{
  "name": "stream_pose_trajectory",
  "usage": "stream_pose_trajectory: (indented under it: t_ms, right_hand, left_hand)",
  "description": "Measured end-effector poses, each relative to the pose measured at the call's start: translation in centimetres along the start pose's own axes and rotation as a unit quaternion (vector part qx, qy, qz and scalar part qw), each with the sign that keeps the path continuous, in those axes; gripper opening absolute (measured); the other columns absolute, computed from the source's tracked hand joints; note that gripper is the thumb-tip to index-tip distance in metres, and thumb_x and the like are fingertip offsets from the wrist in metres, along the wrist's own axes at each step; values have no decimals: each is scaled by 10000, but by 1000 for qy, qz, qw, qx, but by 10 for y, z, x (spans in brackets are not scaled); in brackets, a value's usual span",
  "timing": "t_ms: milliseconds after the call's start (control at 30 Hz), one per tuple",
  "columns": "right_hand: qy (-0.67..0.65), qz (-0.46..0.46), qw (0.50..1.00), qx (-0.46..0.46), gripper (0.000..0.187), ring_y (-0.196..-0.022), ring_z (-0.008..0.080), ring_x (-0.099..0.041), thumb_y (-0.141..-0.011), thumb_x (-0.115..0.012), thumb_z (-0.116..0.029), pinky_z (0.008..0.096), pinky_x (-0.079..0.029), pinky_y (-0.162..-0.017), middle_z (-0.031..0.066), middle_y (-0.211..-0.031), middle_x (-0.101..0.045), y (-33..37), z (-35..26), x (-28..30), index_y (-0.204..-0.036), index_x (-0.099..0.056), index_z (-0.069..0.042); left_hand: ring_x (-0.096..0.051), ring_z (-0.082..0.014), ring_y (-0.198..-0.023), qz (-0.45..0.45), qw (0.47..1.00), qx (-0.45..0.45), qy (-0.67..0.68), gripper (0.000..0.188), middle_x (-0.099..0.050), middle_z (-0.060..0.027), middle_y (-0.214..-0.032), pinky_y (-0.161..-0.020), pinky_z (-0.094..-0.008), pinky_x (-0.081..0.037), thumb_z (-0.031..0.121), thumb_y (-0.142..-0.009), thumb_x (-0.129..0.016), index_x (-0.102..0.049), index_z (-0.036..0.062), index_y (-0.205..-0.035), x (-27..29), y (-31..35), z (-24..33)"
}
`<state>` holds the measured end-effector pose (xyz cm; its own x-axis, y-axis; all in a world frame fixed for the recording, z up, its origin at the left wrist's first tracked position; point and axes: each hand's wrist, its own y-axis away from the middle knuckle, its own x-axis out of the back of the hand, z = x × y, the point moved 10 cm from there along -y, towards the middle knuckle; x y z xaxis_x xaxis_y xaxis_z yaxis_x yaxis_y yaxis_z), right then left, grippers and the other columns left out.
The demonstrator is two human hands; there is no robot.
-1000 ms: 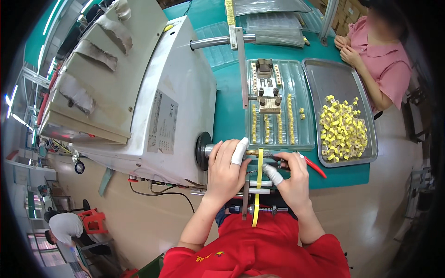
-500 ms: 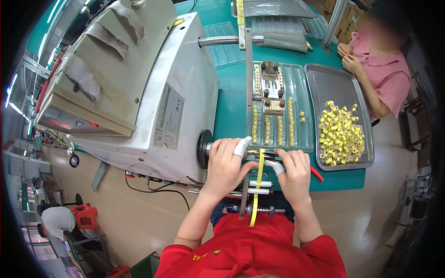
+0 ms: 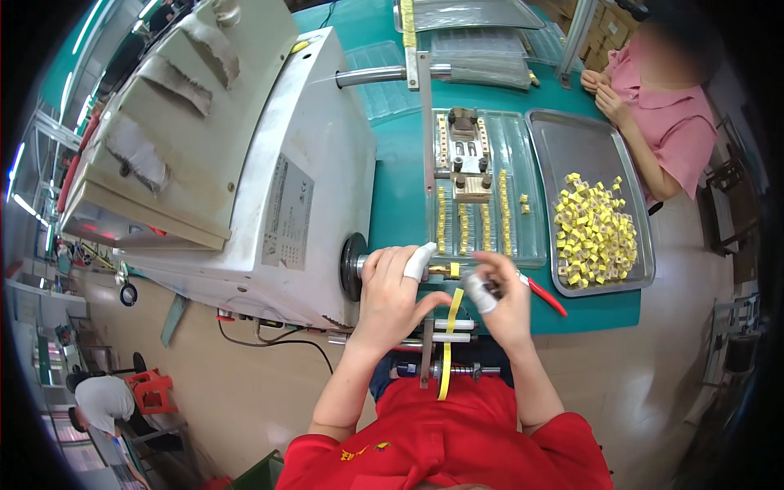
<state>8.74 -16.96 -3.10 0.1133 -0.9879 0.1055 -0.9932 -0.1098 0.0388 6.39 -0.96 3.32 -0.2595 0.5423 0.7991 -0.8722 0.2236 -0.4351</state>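
My left hand (image 3: 398, 282) curls over the spindle of the white winding machine (image 3: 310, 171), beside its black round wheel (image 3: 353, 267). A white cover wraps one of its fingers, and its thumb stretches toward the free upper end of a yellow tape strip (image 3: 447, 347). On the spindle's tip sits a small yellow-wrapped coil (image 3: 455, 269), apart from that tape end. Just right of the coil, my right hand (image 3: 506, 298) is smeared by motion. Its fingers are bent around a small dark tool (image 3: 492, 287) whose kind is blurred. One right finger also has a white cover.
A red-handled tool (image 3: 547, 297) lies on the green table. Behind my hands, a clear tray (image 3: 531, 237) bears rows of yellow parts and a metal fixture (image 3: 471, 155). A metal tray (image 3: 645, 278) holds piled yellow parts. A person in pink (image 3: 665, 122) sits at right.
The tape strip that ran up to the spindle now ends below it, parted from the coil. My right hand has drawn back slightly from the tape. The left hand stays at the spindle.
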Motion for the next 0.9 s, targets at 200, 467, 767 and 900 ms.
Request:
stream_pose_trajectory:
  t_ms: [200,467,767,900]
  right_hand:
    - [-243,-33,963,-113,214,-855,86,-610,-924,-717,-88,250,-498,-771,36,-941,-648,-6,43,-36,-1074,-591,-1]
    - [-135,304,941,64,146,-702,44,-464,-955,-685,-90,209,-404,-636,-38,-835,-529,-1,38,86,-1033,-564,-63]
    - [457,387,795,91,600,-973,354,-651,-740,-665,47,470,-524,-825,98,-1208,-590,-13,-21,163,-1318,-587,-92]
    - [555,159,806,130,530,-776,262,-652,-737,-655,37,415,-526,-750,77,-1087,-586,-51,-9,106,-1244,-661,-117]
  left_hand:
    - [-547,-290,-1113,0,1000,6,-13,756,-614,-96,-1172,-1013,-427,-339,381,-674,-848,-596,28,-1293,-2,3,-2]
    - [-548,-272,-1076,-5,1000,6,-22,750,-610,-78,-1109,-1015,-431,-335,429,-708,-827,-595,23,-1294,-2,0,-1]
    - [-552,-262,-1057,3,1000,6,-21,750,-610,-72,-1085,-1000,-424,-336,433,-713,-826,-590,24,-1297,-1,-1,1]
    - [-553,-258,-1051,9,1000,-2,-22,748,-610,-68,-1078,-992,-419,-337,421,-710,-831,-589,31,-1300,0,-1,3]
